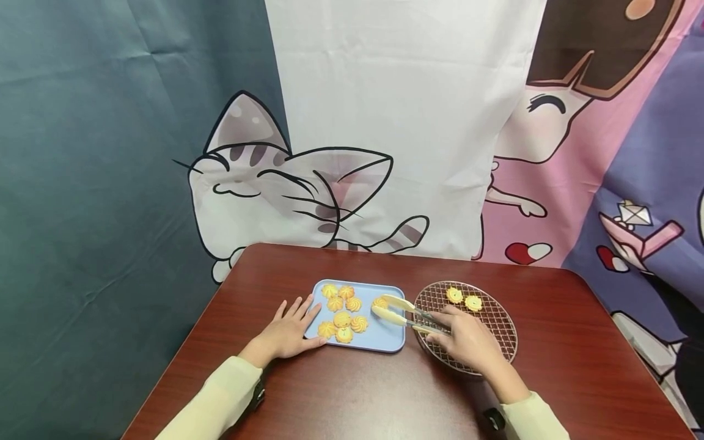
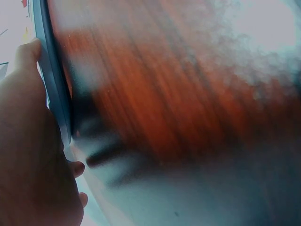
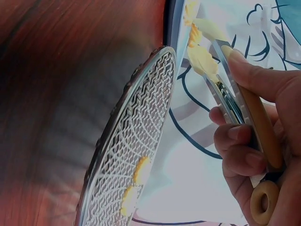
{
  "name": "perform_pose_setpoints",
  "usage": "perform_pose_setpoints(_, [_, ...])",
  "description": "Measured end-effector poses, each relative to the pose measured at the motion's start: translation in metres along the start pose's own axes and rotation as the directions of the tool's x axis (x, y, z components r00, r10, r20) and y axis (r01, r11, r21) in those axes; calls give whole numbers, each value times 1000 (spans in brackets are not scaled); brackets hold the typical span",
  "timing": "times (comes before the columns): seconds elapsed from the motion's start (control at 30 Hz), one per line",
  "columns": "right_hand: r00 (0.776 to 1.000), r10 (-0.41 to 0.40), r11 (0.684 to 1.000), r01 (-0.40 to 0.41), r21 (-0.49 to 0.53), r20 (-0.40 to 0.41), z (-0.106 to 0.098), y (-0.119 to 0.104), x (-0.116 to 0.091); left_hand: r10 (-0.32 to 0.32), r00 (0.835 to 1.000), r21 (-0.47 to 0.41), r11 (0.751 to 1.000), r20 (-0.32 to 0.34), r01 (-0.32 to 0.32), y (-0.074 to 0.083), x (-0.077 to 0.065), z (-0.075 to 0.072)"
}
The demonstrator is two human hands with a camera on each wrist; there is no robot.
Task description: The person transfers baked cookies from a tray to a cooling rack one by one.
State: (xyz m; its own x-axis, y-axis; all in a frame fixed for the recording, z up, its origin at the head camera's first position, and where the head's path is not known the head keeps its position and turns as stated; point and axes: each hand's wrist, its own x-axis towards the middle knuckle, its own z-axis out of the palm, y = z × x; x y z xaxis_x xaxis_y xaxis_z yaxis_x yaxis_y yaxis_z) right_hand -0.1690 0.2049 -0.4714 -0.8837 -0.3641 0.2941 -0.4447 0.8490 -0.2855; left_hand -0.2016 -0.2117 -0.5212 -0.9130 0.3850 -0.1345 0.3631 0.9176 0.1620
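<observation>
A blue tray (image 1: 379, 340) on the table carries several swirled butter cookies (image 1: 342, 319). My left hand (image 1: 286, 331) rests along its left edge, fingers spread, thumb at the near corner. In the left wrist view that hand lies against the tray's side (image 2: 52, 70). My right hand (image 1: 469, 337) grips metal tongs (image 1: 390, 316) with cream tips, the handles between thumb and curled fingers. The tips reach over the tray's right part, on either side of a single cookie (image 1: 379, 302). The right wrist view shows this cookie (image 3: 194, 35) between the tongs' tips (image 3: 203, 61).
Right of the tray stands a round wire rack (image 1: 503, 333), partly under my right hand, with two cookies (image 1: 464, 299) near its far edge. The reddish-brown wooden table (image 1: 275, 391) ends at a cartoon-printed curtain (image 1: 418, 122) behind.
</observation>
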Motion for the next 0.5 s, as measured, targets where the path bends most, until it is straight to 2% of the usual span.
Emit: perform_pose_setpoints(0.5, [998, 25, 1000, -25, 1, -64, -16, 5, -15, 21, 999, -10, 1000, -27, -21, 0, -1, 0])
